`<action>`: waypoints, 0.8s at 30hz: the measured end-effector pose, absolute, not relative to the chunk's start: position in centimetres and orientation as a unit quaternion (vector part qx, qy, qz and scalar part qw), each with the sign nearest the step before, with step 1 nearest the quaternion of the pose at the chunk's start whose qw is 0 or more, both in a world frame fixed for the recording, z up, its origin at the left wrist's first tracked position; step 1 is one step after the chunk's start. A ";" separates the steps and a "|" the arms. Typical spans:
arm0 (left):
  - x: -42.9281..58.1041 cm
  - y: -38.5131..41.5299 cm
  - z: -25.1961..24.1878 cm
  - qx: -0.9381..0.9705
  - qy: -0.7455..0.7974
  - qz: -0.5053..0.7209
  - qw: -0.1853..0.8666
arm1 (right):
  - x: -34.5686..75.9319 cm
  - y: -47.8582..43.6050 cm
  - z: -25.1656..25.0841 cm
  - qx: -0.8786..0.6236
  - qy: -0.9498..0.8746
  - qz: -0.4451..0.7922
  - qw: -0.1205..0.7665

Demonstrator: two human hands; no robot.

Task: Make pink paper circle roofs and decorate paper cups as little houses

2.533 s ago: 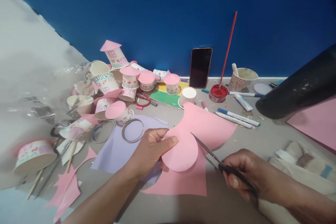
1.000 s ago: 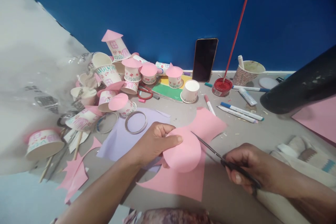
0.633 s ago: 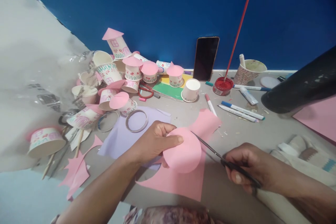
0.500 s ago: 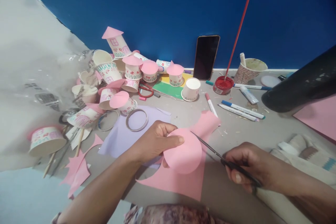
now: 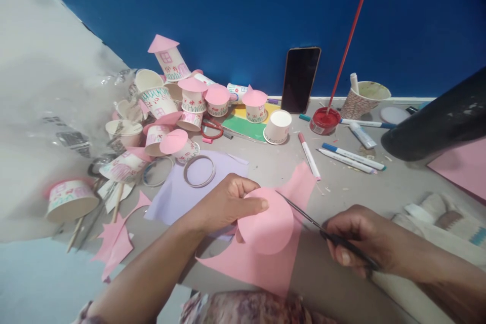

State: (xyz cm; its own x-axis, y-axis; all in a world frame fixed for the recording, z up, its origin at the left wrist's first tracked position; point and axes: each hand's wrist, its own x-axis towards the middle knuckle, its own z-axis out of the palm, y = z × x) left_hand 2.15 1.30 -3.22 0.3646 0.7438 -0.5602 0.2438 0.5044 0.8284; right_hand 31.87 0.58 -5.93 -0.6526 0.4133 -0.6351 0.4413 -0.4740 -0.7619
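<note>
My left hand [image 5: 237,201] pinches a round pink paper disc [image 5: 268,228] by its upper left edge, thumb on top and fingers underneath. Below the disc lies a larger pink paper offcut [image 5: 261,273] with curved edges; whether the two are still joined is hard to tell. My right hand [image 5: 357,243] is closed round the dark handles of a pair of scissors [image 5: 309,216], whose tips touch the disc's upper right edge. To the left, a lilac sheet [image 5: 167,197] lies with a roll of tape [image 5: 199,171] on it.
Decorated paper cups [image 5: 155,104] with pink paper tops crowd the left. Several markers [image 5: 309,157], a red paint jar [image 5: 325,120] with a stick, and a phone [image 5: 300,81] against the wall stand behind. A dark cylinder [image 5: 436,111] and a cloth [image 5: 436,223] are at right.
The pink offcut behind the scissors has bent down flatter at its upper end. Both hands and the scissors hold nearly the same place; the view has shifted slightly.
</note>
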 end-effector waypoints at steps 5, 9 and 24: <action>2.0 1.3 -3.2 0.478 0.530 0.181 0.677 | 32.0 0.6 -6.0 0.413 0.533 -0.738 0.006; 2.0 1.3 -3.2 0.474 0.527 0.179 0.683 | 32.0 0.7 -6.0 0.414 0.543 -0.731 0.007; 1.9 1.3 -3.1 0.487 0.523 0.143 0.684 | 32.0 0.5 -6.4 0.412 0.539 -0.734 0.032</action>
